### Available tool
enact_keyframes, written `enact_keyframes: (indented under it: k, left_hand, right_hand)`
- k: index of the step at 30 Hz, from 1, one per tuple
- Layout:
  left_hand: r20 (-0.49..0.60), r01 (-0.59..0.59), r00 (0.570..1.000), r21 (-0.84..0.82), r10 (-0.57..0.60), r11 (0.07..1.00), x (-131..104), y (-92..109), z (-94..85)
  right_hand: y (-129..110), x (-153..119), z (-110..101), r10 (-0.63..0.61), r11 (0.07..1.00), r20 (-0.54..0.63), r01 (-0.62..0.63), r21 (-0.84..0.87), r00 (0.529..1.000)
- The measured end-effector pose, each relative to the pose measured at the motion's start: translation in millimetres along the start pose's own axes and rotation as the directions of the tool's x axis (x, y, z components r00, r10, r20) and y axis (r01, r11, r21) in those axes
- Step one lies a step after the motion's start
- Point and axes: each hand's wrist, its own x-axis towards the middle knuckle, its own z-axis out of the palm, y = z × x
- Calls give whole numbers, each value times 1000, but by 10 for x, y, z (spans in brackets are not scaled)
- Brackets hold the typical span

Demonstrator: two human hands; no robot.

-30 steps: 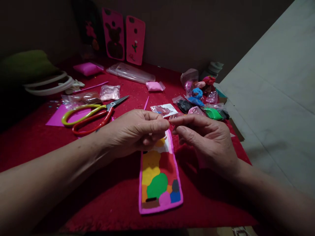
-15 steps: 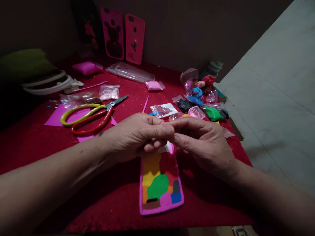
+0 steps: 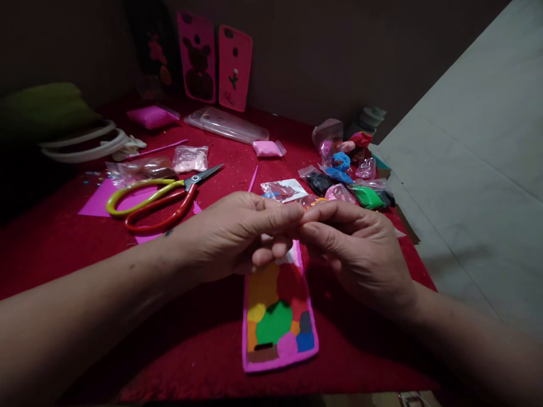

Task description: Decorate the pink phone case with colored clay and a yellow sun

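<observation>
My left hand point(image 3: 250, 232) and my right hand point(image 3: 356, 246) meet at the fingertips above the red cloth. Both are closed in a pinch, and whatever lies between the fingers is hidden or too small to name. Below them lies a phone case point(image 3: 280, 322) with a pink rim, covered in patches of yellow, red, green, blue, orange, pink and brown clay. Its far end is partly hidden by my hands. A short black strip point(image 3: 264, 346) shows near its lower left edge.
Scissors point(image 3: 165, 198) with yellow and red handles lie left on pink sheets point(image 3: 99, 198). Several clay packets, a green one point(image 3: 368, 197) among them, are heaped at right. Clear cases point(image 3: 227, 125) lie farther back. Two pink phone cases, one with a bear point(image 3: 197, 62), lean on the wall.
The fingertips have shifted slightly against each other, the left thumb moving a little to the right. The view has moved slightly; the objects on the cloth stay in place.
</observation>
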Motion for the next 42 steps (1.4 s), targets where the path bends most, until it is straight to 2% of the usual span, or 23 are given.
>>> enact_keyframes:
  k: [7,11,14,17,21,25,30,36,42]
  left_hand:
    - [-134,-157,978,19,159,987,29,67,-126]
    - [-219,-174,957,97,191,980,72,88,-168]
    - [-266,-166,938,223,224,961,79,113,-174]
    - [-250,-150,938,335,241,930,68,125,-168]
    - [-243,-138,937,402,251,905,60,116,-148]
    - [-247,-117,939,424,239,898,54,117,-120]
    - [-207,-150,945,419,255,896,45,114,-73]
    - [-155,-182,948,458,279,870,72,16,-19]
    - [-169,-173,937,536,306,826,66,-27,-9]
  right_hand:
    - [70,103,-101,202,978,-13,-201,55,979]
    - [103,149,-149,232,972,-31,-230,43,972]
    - [106,186,-172,229,973,-38,-229,-8,973]
    - [93,218,-173,232,970,-51,-235,-56,971]
    - [100,235,-161,260,965,-36,-261,-35,965]
    - [142,242,-166,255,967,-11,-255,-9,967]
    - [152,245,-168,290,957,0,-290,-27,957]
    - [122,224,-133,312,950,23,-311,-19,950]
    - [128,194,-124,327,945,52,-328,13,944]
